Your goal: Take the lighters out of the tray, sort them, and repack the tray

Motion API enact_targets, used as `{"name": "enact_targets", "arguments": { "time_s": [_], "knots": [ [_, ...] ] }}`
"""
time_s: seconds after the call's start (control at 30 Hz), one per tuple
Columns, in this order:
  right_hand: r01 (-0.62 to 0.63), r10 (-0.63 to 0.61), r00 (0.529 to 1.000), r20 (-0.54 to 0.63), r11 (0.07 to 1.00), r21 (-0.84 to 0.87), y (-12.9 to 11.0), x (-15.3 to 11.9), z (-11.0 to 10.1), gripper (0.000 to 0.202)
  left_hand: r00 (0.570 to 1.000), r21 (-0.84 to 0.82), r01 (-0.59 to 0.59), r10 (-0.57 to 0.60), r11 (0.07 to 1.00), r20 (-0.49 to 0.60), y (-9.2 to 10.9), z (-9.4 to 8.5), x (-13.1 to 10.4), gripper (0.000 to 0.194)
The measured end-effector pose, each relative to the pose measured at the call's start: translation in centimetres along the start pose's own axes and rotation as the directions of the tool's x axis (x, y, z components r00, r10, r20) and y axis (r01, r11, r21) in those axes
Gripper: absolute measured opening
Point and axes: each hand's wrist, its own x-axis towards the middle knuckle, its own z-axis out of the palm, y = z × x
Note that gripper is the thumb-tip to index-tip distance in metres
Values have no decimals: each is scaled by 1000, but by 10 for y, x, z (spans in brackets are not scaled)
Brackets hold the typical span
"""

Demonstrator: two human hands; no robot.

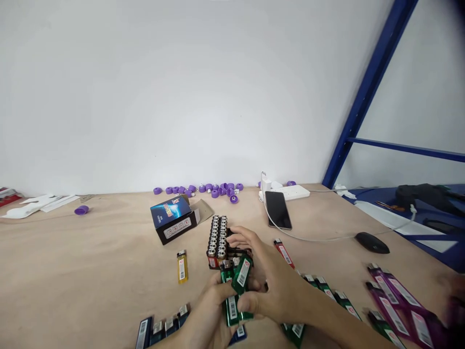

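Several green lighters [232, 306] with barcode labels are bunched between my two hands near the bottom centre. My left hand [209, 310] holds them from below and the left, its thumb against them. On their right side, my right hand [271, 281] is closed round the bunch, thumb on the lower part, other fingers curled behind. Just beyond my fingers stand two rows of lighters with metal tops [217, 242], upright in a black tray partly hidden by my right hand. A yellow lighter [182, 266] lies to the left of them.
A blue open box [174, 218] lies behind. Purple caps [215, 193] line the wall. Blue lighters [144, 332] lie front left; green [347, 304], purple [395, 310] and red [284, 253] ones lie right. A phone [278, 210], cable, power strip [294, 192] and mouse [372, 242] stand behind.
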Motion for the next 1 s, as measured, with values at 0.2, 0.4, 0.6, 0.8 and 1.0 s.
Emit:
{"name": "enact_targets", "arguments": {
  "time_s": [0.2,0.4,0.6,0.8,1.0],
  "knots": [
    [-52,52,999,6,984,168,6,20,-3,51,998,-53,-11,14,999,62,17,-12,6,27],
    [-239,232,971,62,916,322,15,27,-11,30,995,43,-19,15,999,99,29,-6,8,25],
    [-286,354,929,-106,870,401,29,36,-36,34,991,333,-131,113,934,73,51,-14,11,27],
    [-337,344,936,-72,937,93,46,35,-25,19,890,719,-397,432,570,149,81,-36,30,16],
    [-344,350,936,29,930,-129,40,30,-1,29,854,851,-388,486,353,188,82,-38,37,14]
  ]
}}
